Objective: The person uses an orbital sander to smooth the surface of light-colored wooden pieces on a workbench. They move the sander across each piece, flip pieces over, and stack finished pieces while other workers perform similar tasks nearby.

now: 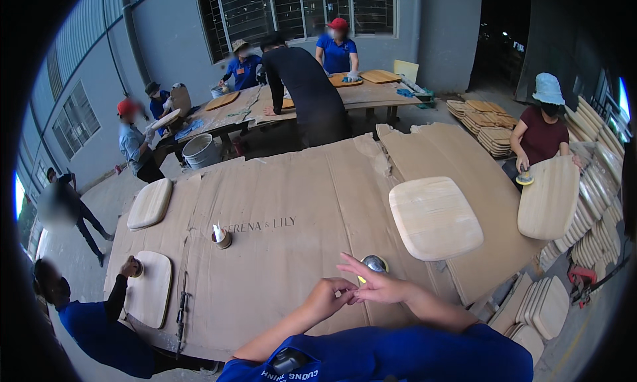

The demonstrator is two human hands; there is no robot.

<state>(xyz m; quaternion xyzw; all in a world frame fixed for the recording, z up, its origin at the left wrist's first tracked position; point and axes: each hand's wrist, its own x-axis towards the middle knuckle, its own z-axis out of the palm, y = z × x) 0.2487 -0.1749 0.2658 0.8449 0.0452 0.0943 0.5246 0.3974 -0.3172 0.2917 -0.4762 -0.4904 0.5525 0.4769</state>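
Observation:
Over the near edge of the cardboard-covered table (292, 256), my two hands meet at the fingertips. My left hand (328, 298) is closed in a pinch, and whatever it may hold is too small to make out. Its fingers touch the thumb side of my right hand (381, 286), whose other fingers are stretched out and apart. Just beyond my right hand sits a round sanding tool (375, 262) with a yellow rim, partly covered by that hand. A pale wooden panel (436, 217) with rounded corners lies farther right on the cardboard.
A small cup (221, 238) holding something white stands left of centre. Wooden panels (150, 203) lie at the left, where a co-worker (99, 322) sands one beside a black hose (180, 315). At right, another person (543, 133) sands a panel near stacked boards (547, 307).

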